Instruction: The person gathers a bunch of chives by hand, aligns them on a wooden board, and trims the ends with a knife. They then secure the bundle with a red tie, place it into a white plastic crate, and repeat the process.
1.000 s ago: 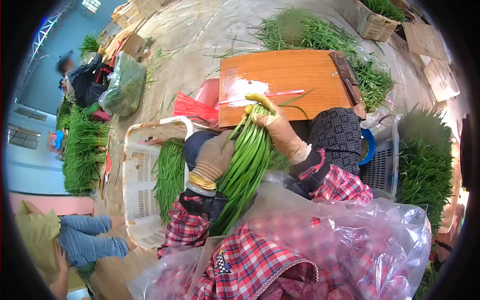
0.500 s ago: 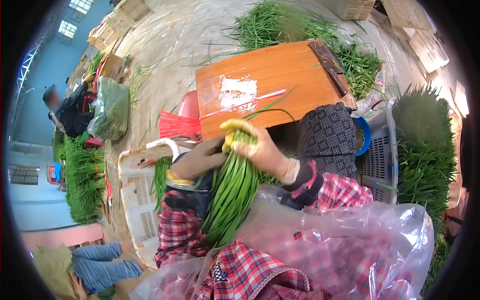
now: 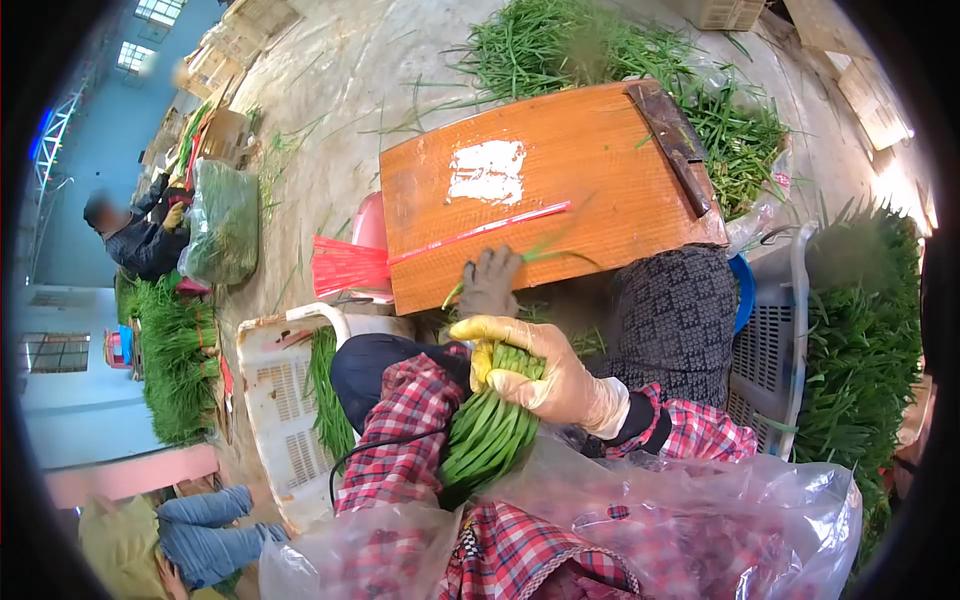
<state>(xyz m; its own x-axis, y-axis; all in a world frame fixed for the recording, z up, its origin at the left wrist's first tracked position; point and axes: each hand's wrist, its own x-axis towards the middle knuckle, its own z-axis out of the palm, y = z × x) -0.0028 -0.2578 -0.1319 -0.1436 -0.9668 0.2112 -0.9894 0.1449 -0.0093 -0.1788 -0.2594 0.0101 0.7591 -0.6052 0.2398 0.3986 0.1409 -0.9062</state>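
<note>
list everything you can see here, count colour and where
chive bundle: one, green, gripped in right hand
wooden board: one, orange-brown, ahead of the hands
plastic strips: a bunch, red, at the board's left edge
crate: one, white, left of the lap, chives inside
loose chives: heaps, green, on the floor beyond the board
plastic sheet: one, clear, over the lap
co-workers: two, far left
left hand: dark glove, reaching to the board's near edge
right hand: yellowish glove, around the bundle

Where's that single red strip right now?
In the head view the red strip lies slantwise across the wooden board, just beyond the left hand, its left end beside the red strip bundle.
</note>
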